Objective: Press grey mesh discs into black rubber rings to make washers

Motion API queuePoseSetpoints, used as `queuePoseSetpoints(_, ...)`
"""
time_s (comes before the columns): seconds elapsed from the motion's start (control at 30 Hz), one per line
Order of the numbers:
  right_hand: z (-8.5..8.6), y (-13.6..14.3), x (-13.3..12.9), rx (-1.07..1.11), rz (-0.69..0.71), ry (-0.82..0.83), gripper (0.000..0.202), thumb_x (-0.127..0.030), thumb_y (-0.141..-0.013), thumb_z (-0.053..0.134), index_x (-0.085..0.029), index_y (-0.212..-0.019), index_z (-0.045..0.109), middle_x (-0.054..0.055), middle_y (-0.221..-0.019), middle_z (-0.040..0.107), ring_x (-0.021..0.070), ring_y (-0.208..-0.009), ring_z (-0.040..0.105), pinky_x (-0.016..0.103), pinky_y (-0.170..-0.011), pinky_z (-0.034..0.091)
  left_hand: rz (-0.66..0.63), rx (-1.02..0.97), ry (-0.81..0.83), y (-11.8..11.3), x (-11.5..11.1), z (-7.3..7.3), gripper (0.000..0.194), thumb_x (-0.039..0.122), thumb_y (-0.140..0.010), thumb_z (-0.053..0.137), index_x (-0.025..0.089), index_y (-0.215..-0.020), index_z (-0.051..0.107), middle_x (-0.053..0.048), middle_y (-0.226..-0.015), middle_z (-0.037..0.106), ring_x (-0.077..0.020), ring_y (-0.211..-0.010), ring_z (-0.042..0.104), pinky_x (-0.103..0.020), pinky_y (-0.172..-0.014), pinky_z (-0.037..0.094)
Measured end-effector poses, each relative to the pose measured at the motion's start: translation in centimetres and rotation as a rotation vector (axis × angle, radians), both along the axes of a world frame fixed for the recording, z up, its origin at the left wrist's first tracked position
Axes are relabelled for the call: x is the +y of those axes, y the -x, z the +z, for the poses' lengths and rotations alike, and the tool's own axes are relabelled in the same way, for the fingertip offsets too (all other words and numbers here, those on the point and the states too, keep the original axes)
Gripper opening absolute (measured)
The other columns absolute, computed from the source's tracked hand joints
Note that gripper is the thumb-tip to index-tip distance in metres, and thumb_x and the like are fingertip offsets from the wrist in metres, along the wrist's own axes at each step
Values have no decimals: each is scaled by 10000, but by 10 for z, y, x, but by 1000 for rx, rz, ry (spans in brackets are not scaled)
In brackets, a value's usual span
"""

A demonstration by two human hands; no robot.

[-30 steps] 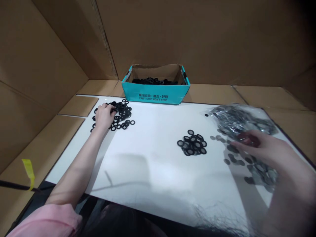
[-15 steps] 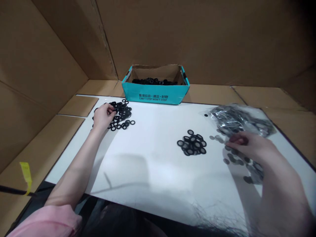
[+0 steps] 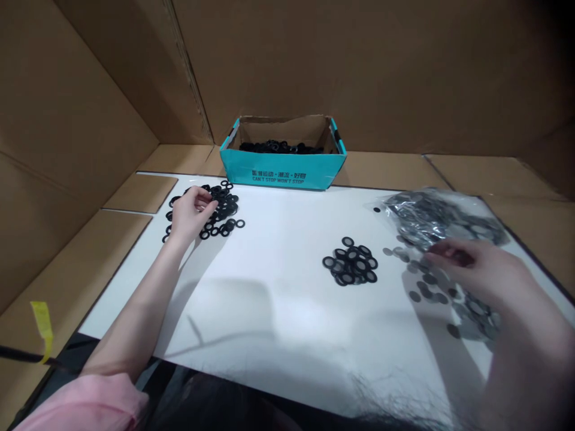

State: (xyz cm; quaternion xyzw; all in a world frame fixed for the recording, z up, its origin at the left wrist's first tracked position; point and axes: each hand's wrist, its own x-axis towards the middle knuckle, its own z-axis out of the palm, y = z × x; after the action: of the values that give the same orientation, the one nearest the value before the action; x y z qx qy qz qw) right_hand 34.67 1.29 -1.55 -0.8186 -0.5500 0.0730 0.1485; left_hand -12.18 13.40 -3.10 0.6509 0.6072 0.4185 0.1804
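My left hand (image 3: pixel 189 214) is over a loose pile of black rings (image 3: pixel 227 206) at the left of the table, thumb and fingertips drawn together. Whether a ring is between them is hard to see against the dark pile. At the right, my right hand (image 3: pixel 467 263) is closed in a pinch just above scattered thin grey discs (image 3: pixel 430 279). Whatever its fingertips hold is too small to make out. Between the hands lies a heap of black rings with grey centres (image 3: pixel 353 263), touched by neither hand.
A clear plastic bag of grey discs (image 3: pixel 417 215) lies behind my right hand; another clear bag (image 3: pixel 480 314) is partly hidden under that wrist. A turquoise box (image 3: pixel 283 170) with black rings inside stands at the back of the white table (image 3: pixel 278 239). Cardboard walls (image 3: pixel 359 72) surround it.
My right hand has shifted slightly right over the discs, still pinched. The left hand's fingertips have moved a little right over the black rings.
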Motion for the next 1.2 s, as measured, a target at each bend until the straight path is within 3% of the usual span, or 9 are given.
queuePoseSetpoints(0.13,12,13,-4,50,-104,36,77,-235,-660,755,-202,-682,689,37,-560,649,182,-537,574,329,-539,401,-50,-123,35,-11,-8,7,240,300,-666,706,163,-798,559,-6,-756,623,-117,-648,590,-220,-633,447)
queuePoseSetpoints(0.2,17,25,-4,190,-131,-24,86,-250,-661,750,-200,-711,702,59,-631,685,195,-604,604,347,-596,426,-119,-204,102,-23,-16,10,278,325,-672,719,166,-818,544,-2,-735,626,-127,-650,620,-218,-621,463)
queuePoseSetpoints(0.33,14,65,-3,679,150,-221,147,-302,-658,733,-183,-743,716,111,-779,734,209,-710,659,348,-669,501,-335,-340,301,-58,-45,17,316,362,-730,709,159,-923,563,-32,-728,691,-169,-678,687,-234,-609,504)
queuePoseSetpoints(0.4,9,88,-3,769,256,-228,187,-353,-673,732,-188,-759,716,105,-804,738,200,-724,668,327,-670,527,-448,-375,385,-75,-60,20,342,348,-741,717,147,-995,611,-43,-740,710,-177,-694,698,-253,-643,528)
queuePoseSetpoints(0.57,3,134,-12,905,440,-168,202,-368,-733,737,-197,-830,687,41,-719,693,140,-628,637,244,-562,499,-590,-428,559,-102,-90,24,219,275,-717,756,110,-814,650,-60,-696,716,-136,-617,666,-222,-619,505)
queuePoseSetpoints(0.8,7,158,-22,894,452,-150,183,-334,-752,716,-180,-770,618,12,-606,644,121,-554,577,229,-497,415,-704,-517,653,-109,-100,29,164,224,-744,750,101,-803,659,-61,-696,724,-121,-632,667,-206,-638,503)
queuePoseSetpoints(1.2,2,162,-22,811,532,-127,187,-357,-803,661,-172,-812,637,29,-630,678,137,-561,588,252,-506,410,-804,-495,609,-109,-103,24,127,214,-814,701,106,-878,674,-94,-769,755,-173,-720,725,-242,-679,548)
